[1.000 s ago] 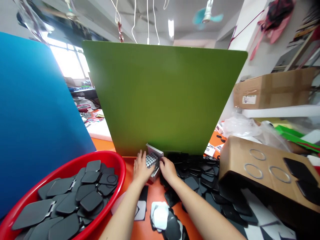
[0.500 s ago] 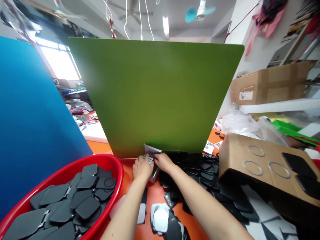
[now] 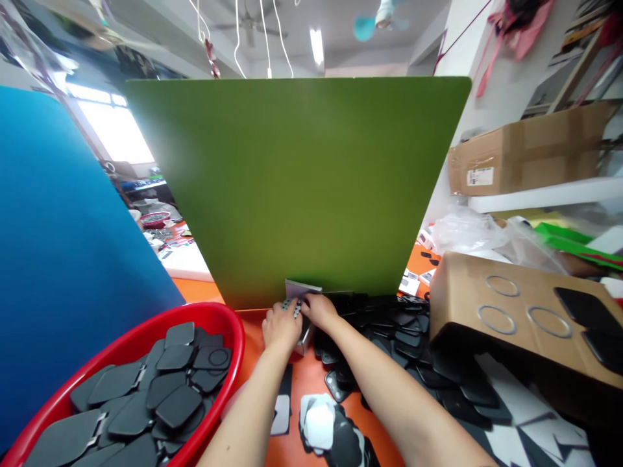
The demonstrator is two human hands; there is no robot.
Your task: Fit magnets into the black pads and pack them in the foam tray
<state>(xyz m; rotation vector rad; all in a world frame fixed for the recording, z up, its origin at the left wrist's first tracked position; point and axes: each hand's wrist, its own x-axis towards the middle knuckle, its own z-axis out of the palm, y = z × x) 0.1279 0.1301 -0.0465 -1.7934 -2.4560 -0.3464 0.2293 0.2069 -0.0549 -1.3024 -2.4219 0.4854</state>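
Note:
Both my hands meet at a small grey box (image 3: 305,338) that stands against the foot of the green panel (image 3: 302,188). A pale upright flap (image 3: 302,288) rises at the back of the box. My left hand (image 3: 282,325) is closed around a small white piece with dark dots (image 3: 293,307). My right hand (image 3: 319,311) has its fingers pinched together beside that piece, over the box; what they hold is hidden. Under my forearms lie a stack of white and black rounded pads (image 3: 318,425) and a flat grey-and-black piece (image 3: 281,415).
At the left stands a red basin (image 3: 238,337) full of dark square pads, before a blue panel (image 3: 73,246). To the right, black pads (image 3: 403,331) are heaped beside a cardboard box (image 3: 462,292) with metal rings (image 3: 496,318) on it. The tabletop (image 3: 250,331) is orange.
The view has shifted slightly, so most things appear a little further right. Both my hands stay at the small box, with only slight finger movement around the dotted piece.

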